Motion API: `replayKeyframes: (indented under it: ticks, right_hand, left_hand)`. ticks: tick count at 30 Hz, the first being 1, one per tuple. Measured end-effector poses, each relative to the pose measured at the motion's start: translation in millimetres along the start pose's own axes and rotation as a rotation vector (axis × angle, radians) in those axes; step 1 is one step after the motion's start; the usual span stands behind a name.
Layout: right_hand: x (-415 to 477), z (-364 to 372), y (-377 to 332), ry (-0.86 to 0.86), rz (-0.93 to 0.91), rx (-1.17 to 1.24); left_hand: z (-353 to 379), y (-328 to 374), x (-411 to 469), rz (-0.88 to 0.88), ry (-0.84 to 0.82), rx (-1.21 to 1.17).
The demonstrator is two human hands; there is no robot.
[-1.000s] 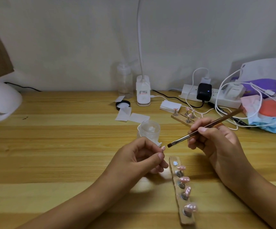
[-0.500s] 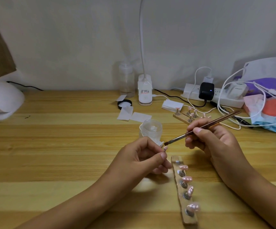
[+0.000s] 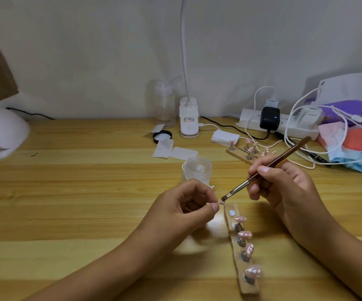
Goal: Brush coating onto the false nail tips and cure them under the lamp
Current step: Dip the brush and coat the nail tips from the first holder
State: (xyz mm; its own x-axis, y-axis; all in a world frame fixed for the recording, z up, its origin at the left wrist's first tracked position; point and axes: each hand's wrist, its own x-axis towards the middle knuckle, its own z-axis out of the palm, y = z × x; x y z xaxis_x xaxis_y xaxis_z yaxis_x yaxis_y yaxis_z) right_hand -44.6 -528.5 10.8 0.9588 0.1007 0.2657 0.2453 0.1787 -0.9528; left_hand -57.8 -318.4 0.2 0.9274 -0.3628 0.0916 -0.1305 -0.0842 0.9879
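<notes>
While the left hand (image 3: 182, 211) is curled, its thumb and forefinger pinching a small pink false nail tip (image 3: 221, 202) just above the far end of the long clear plastic holder strip (image 3: 230, 207), the right hand (image 3: 284, 187) grips a slim brown-handled brush with a metal ferrule (image 3: 273, 166) in a pen hold. The dark bristle end meets the pinched tip; contact appears made, though the tip is too small to confirm it. The strip lies on the pale wooden table (image 3: 67, 203) and carries four pink nail tips on metal stands (image 3: 245, 235), with one bare metal disc at its far end. A small round clear jar (image 3: 197, 168) stands beyond the strip, to its left. A white domed curing lamp (image 3: 0, 131) sits well apart from the strip, at the far left. A narrow wooden board with mounted tips (image 3: 244, 154) lies beyond the strip, behind the right hand.
</notes>
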Motion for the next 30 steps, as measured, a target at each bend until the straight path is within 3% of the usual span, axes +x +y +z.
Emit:
replayKeyframes:
  ticks: [11,21,30]
  right_hand:
    - [1.3,0.2,0.7,0.086,0.000,-0.007]
    - [-1.1,2.9,-2.9,0.000,0.011,0.033]
    - [1.4,0.0,0.1,0.114,0.038,-0.029]
  left_hand:
    - [-2.3,1.1,-0.6,-0.028,-0.018,-0.070]
    - [-1.5,2.0,-1.7,-0.065,0.006,-0.114]
    - [-1.5,3.0,-1.6,-0.044,-0.019,-0.129]
